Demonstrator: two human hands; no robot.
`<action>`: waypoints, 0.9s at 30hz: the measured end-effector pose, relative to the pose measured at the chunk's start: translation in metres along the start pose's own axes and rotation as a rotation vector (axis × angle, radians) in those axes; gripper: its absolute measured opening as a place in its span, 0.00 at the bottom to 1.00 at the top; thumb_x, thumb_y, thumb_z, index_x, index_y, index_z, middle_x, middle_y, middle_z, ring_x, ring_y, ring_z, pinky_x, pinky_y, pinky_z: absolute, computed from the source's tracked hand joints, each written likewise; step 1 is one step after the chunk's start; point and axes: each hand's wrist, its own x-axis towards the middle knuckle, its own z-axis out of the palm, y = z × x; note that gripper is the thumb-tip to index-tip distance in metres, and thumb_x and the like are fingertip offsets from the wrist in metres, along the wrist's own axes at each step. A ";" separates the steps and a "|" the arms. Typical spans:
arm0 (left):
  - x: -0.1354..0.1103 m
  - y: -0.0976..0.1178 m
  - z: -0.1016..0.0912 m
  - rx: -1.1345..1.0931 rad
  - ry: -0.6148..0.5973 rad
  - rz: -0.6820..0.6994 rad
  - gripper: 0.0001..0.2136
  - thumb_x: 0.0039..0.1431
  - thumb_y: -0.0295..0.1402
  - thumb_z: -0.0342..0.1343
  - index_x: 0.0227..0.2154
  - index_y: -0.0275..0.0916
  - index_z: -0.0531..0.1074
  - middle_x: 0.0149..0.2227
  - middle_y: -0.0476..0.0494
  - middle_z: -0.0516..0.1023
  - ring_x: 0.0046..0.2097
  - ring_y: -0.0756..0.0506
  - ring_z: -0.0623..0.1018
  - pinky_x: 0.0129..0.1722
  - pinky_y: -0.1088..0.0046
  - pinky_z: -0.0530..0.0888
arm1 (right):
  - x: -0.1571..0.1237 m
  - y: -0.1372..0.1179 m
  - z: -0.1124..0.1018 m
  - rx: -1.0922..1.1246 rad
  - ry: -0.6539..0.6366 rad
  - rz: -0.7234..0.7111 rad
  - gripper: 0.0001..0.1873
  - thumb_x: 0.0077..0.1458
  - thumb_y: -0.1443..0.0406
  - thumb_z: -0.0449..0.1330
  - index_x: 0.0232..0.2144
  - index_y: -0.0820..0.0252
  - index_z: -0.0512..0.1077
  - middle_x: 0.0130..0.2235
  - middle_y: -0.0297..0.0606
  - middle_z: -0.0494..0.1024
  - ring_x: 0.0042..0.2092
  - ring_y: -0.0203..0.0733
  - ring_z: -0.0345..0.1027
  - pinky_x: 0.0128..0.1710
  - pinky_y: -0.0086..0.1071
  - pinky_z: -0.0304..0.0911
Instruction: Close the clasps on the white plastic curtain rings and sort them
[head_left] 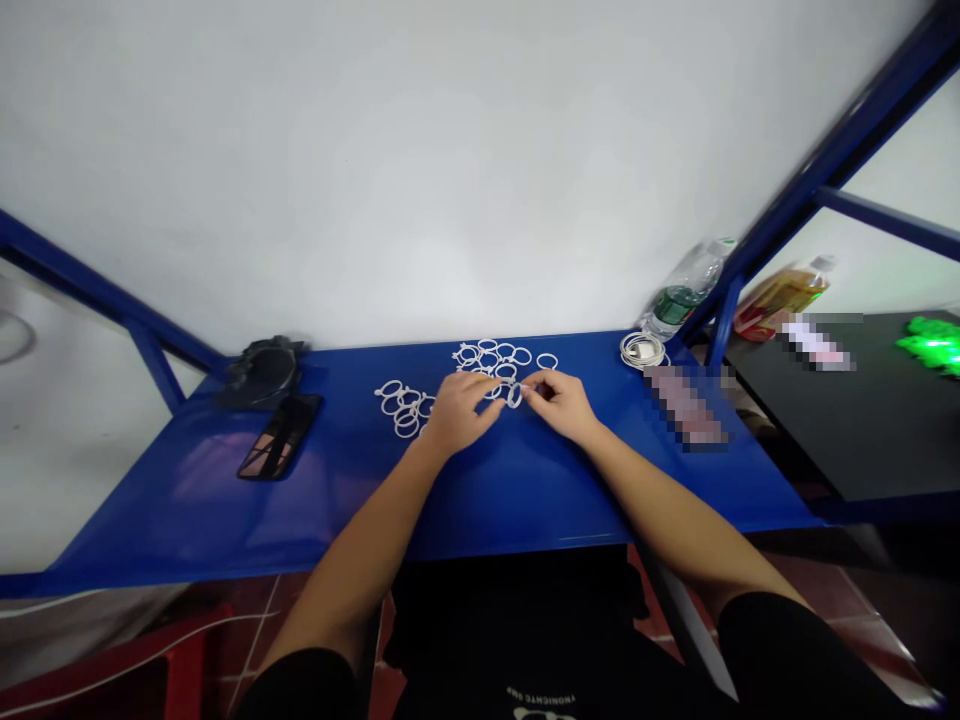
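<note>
In the middle of the blue tabletop, my right hand (564,405) pinches a thin white plastic ring (514,396) between thumb and fingertips, holding it on edge. My left hand (461,408) is just left of that ring, thumb and fingers apart with a gap between them. Behind the hands lies a loose group of white rings (488,346), each with a small knob on its rim. A second group of rings (406,412) lies left of my left hand, partly hidden by it. One single ring (547,361) rests behind my right hand.
At the left are a dark plastic bag (266,370) and a black phone (280,437). A clear bottle (679,300), a coiled white cable (643,350) and a blurred-out item (686,405) are at the right. Blue metal frame bars (724,315) rise on both sides; a white wall (450,180) stands behind.
</note>
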 end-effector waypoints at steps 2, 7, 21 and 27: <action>-0.002 0.009 0.010 -0.057 -0.034 0.061 0.12 0.72 0.39 0.58 0.51 0.43 0.82 0.47 0.41 0.87 0.49 0.40 0.83 0.54 0.56 0.75 | -0.005 -0.006 0.006 0.052 -0.039 -0.020 0.11 0.65 0.55 0.64 0.39 0.54 0.82 0.31 0.35 0.81 0.28 0.37 0.68 0.31 0.31 0.65; -0.005 0.005 0.011 -0.107 -0.085 0.021 0.09 0.72 0.43 0.61 0.44 0.47 0.84 0.40 0.46 0.88 0.42 0.43 0.84 0.51 0.58 0.76 | -0.008 -0.009 0.011 0.165 -0.088 -0.003 0.13 0.65 0.52 0.66 0.40 0.53 0.84 0.28 0.32 0.79 0.26 0.36 0.65 0.29 0.31 0.63; -0.003 0.002 0.012 -0.266 0.021 0.051 0.09 0.71 0.42 0.63 0.38 0.45 0.84 0.37 0.48 0.88 0.37 0.46 0.85 0.44 0.65 0.79 | -0.007 -0.008 0.008 0.210 -0.125 -0.032 0.15 0.65 0.52 0.67 0.36 0.57 0.81 0.27 0.32 0.78 0.27 0.35 0.65 0.30 0.29 0.60; -0.002 -0.001 0.012 -0.281 -0.017 0.071 0.08 0.71 0.39 0.63 0.36 0.44 0.83 0.34 0.49 0.86 0.35 0.47 0.84 0.41 0.68 0.79 | -0.006 -0.006 0.012 0.164 -0.163 -0.065 0.12 0.68 0.55 0.64 0.36 0.57 0.79 0.30 0.33 0.80 0.29 0.36 0.68 0.32 0.30 0.63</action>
